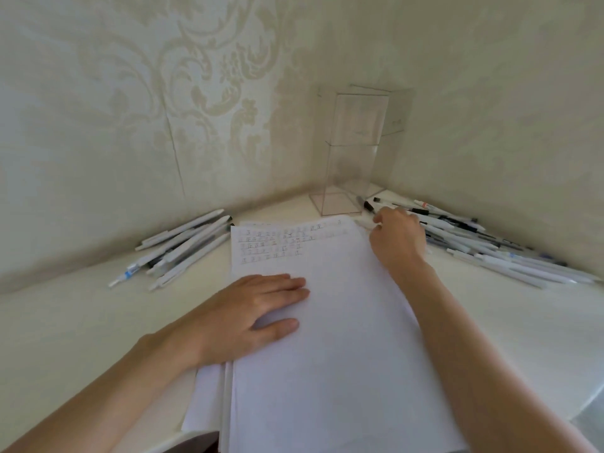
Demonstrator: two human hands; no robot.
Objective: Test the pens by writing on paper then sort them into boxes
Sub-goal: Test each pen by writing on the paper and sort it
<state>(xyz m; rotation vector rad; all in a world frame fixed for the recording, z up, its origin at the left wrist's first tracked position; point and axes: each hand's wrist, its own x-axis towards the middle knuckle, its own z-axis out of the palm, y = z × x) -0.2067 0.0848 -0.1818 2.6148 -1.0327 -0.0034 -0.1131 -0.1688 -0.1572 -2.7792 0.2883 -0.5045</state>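
Right fingers [380,220] reach a pen [368,206] slanting up-left toward the box [346,171].

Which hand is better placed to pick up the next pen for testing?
The right hand: it is at the right-hand pile of pens, fingers curled over them. The left hand lies flat on the paper, steadying it.

A stack of white paper [327,338] lies flat, with rows of small written marks near its far edge. White pens lie heaped in a left pile [186,245] and a right pile [483,246]. A tall clear box [353,152] stands upright behind.
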